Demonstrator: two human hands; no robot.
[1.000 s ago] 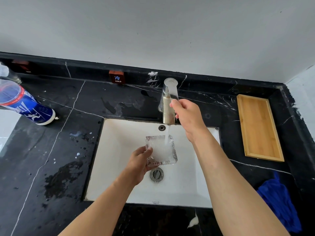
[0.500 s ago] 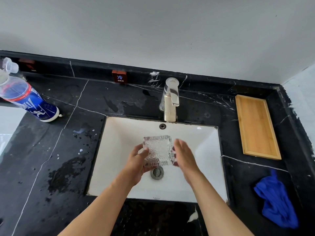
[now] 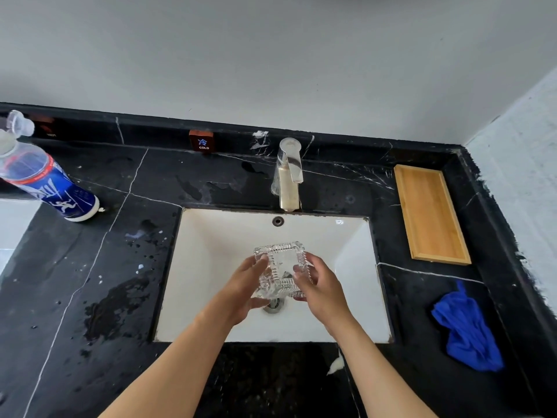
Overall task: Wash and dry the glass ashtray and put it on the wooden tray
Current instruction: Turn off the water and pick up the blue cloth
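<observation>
The square, ribbed glass ashtray (image 3: 281,268) is held above the white sink (image 3: 211,251), over the drain, tilted toward me. My left hand (image 3: 244,285) grips its left side and my right hand (image 3: 321,286) grips its right side. No water runs from the metal tap (image 3: 288,176) behind the sink. The wooden tray (image 3: 429,212) lies bare on the black counter at the right. A crumpled blue cloth (image 3: 465,330) lies nearer to me, in front of the tray.
A blue-labelled plastic bottle (image 3: 45,182) stands at the counter's far left. Water patches wet the black marble counter (image 3: 99,303) left of the sink. A small COLD sign (image 3: 202,141) sits on the back ledge. A white wall closes the right side.
My right hand left the tap handle and came down onto the ashtray's right side. The water stream stopped. The ashtray tipped up between both hands.
</observation>
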